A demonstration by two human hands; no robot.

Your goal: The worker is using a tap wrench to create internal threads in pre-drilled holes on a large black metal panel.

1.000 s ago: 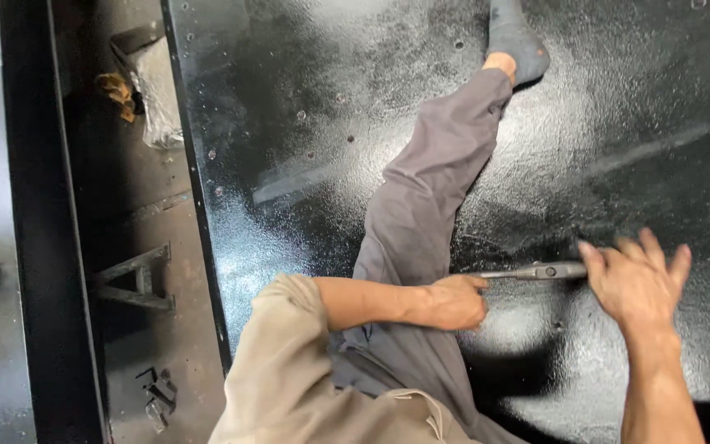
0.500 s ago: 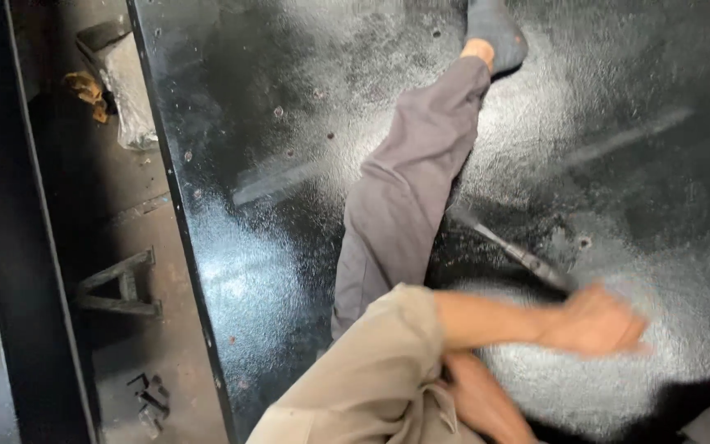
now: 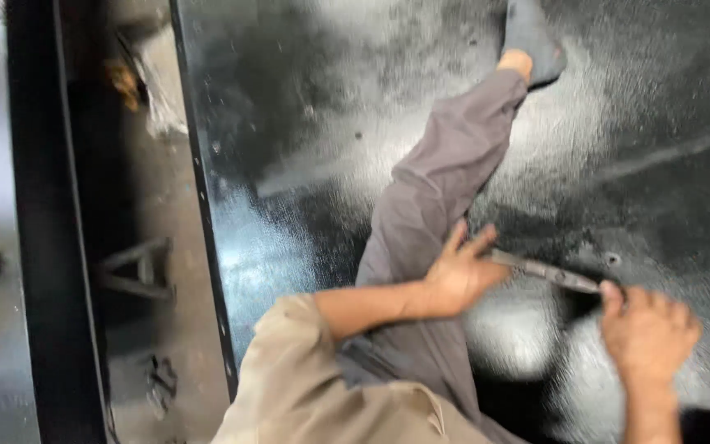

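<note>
I sit on a glossy black metal sheet (image 3: 306, 148) with one leg in grey trousers (image 3: 437, 189) stretched out ahead. A slim grey metal tool (image 3: 546, 270) lies low over the sheet beside my knee. My left hand (image 3: 456, 278) holds its left end, fingers partly spread. My right hand (image 3: 649, 333) is curled at the tool's right end, its thumb touching the tool. Motion blur hides whether that hand grips it. A small hole (image 3: 612, 258) shows in the sheet just beyond the tool.
The sheet's left edge (image 3: 207, 247) runs top to bottom. Left of it lies a dim strip of floor with a triangular metal bracket (image 3: 135, 270), crumpled rags (image 3: 154, 82) and a small dark part (image 3: 160, 382). A black beam (image 3: 43, 247) borders that strip.
The view swung left and back. My left hand reached far right half a second ago and is back on the tool's left end. My right hand has curled at the tool's right end.
</note>
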